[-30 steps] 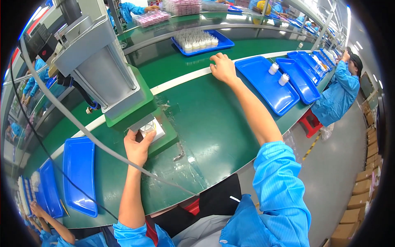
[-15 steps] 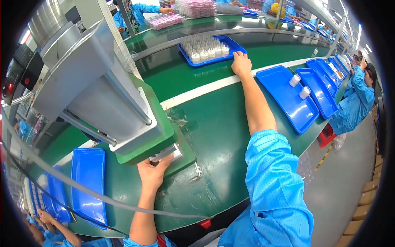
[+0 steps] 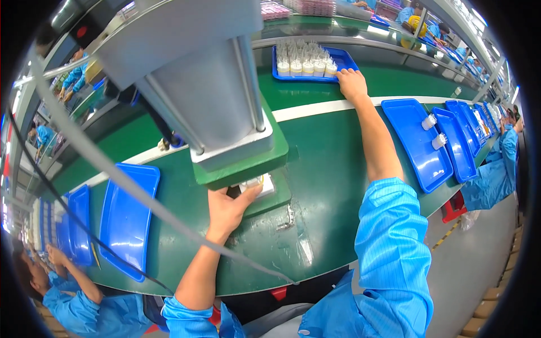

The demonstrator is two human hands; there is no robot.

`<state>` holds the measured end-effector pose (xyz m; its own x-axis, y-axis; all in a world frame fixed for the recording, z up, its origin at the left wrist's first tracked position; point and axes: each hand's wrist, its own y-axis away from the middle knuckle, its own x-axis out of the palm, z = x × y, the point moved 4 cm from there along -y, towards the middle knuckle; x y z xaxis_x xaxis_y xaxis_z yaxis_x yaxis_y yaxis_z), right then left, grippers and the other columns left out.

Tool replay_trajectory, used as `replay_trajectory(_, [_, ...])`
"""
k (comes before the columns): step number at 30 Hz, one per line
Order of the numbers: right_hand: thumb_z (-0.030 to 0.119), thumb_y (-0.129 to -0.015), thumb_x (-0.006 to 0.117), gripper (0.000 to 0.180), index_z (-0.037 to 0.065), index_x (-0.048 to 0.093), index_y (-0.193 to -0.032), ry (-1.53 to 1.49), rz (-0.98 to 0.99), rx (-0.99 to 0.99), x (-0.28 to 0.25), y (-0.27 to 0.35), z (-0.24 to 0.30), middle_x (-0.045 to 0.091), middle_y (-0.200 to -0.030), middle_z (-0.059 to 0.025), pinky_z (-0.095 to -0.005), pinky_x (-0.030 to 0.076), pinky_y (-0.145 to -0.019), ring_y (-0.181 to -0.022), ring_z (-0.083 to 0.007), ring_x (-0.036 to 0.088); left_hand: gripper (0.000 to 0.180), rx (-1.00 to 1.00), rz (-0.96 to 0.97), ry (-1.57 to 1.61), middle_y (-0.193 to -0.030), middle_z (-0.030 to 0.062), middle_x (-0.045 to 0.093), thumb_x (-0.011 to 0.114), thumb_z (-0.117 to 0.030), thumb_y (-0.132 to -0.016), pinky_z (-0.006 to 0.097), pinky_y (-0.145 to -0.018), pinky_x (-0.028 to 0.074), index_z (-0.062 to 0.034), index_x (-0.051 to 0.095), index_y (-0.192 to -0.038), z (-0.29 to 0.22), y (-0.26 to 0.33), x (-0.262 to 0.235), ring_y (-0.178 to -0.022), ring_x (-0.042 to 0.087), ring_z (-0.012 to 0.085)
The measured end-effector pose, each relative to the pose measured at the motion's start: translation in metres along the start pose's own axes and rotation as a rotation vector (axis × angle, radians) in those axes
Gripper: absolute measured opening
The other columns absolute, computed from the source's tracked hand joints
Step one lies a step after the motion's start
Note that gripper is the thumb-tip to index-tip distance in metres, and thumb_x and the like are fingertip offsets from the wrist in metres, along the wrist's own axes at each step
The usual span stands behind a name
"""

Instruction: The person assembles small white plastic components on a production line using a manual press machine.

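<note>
Sitting beneath a grey metal press (image 3: 197,96) on the green-topped table (image 3: 327,174), a white block (image 3: 267,187) has the left hand (image 3: 228,208) at its near left side, thumb and forefinger parted, thumb against the block, forefinger tip hidden. Beyond the table's far edge, the right hand (image 3: 353,85), fingers bent and close together, is at the near right corner of a blue rectangular plastic tray (image 3: 344,58), beside white pronged cylindrical parts (image 3: 307,69); whether it pinches one cannot be told.
</note>
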<state>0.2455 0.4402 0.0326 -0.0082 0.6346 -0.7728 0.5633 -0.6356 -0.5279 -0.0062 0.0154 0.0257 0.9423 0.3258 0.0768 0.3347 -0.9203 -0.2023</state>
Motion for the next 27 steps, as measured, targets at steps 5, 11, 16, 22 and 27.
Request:
replay_trajectory(5, [0.008, -0.080, 0.060, 0.014, 0.009, 0.067, -0.093, -0.082, -0.038, -0.243, -0.042, 0.010, 0.057, 0.066, -0.091, -0.0054, -0.0394, 0.049, -0.081, -0.096, -0.0245, 0.065, 0.034, 0.198, -0.154, -0.008, -0.105, 0.0061, 0.071, 0.080, -0.005, -0.081, 0.029, -0.085, 0.052, 0.0018, 0.069, -0.112, -0.016, 0.000, -0.013, -0.088, 0.065, 0.0144])
replay_trajectory(11, [0.011, -0.081, 0.061, 0.010, 0.004, 0.064, -0.089, -0.166, 0.004, -0.304, -0.092, 0.048, 0.105, 0.067, -0.089, -0.0124, -0.0446, 0.054, -0.075, -0.089, -0.0309, 0.067, 0.038, 0.172, -0.283, -0.250, -0.099, 0.0022, 0.070, 0.075, -0.007, -0.080, 0.026, -0.080, 0.050, 0.0004, 0.067, -0.116, -0.031, 0.021, -0.074, -0.082, 0.058, 0.0091])
replay_trajectory(16, [0.013, -0.080, 0.063, 0.015, 0.001, 0.062, -0.089, -0.272, 0.047, -0.246, -0.140, 0.097, 0.117, 0.066, -0.088, -0.0161, -0.0486, 0.055, -0.071, -0.084, -0.0362, 0.068, 0.037, 0.060, -0.384, -0.363, -0.099, 0.0043, 0.071, 0.075, -0.007, -0.080, 0.026, -0.078, 0.052, 0.0005, 0.065, -0.115, -0.019, 0.062, -0.131, -0.083, 0.061, 0.0092])
replay_trajectory(22, [0.013, -0.079, 0.063, 0.013, 0.005, 0.059, -0.088, -0.333, 0.150, -0.152, -0.199, 0.150, 0.151, 0.069, -0.083, -0.0181, -0.0493, 0.055, -0.067, -0.075, -0.0377, 0.069, 0.036, -0.014, -0.361, -0.400, -0.100, 0.0100, 0.072, 0.077, -0.008, -0.082, 0.026, -0.078, 0.053, 0.0014, 0.060, -0.113, -0.010, 0.091, -0.151, -0.085, 0.067, 0.0113])
replay_trajectory(27, [0.015, -0.079, 0.063, 0.014, 0.006, 0.059, -0.088, -0.340, 0.189, -0.110, -0.225, 0.190, 0.163, 0.068, -0.074, -0.0186, -0.0507, 0.054, -0.064, -0.068, -0.0389, 0.068, 0.037, -0.035, -0.337, -0.475, -0.099, 0.0097, 0.073, 0.076, -0.010, -0.082, 0.029, -0.079, 0.055, 0.0013, 0.061, -0.113, -0.025, 0.088, -0.138, -0.084, 0.068, 0.0128])
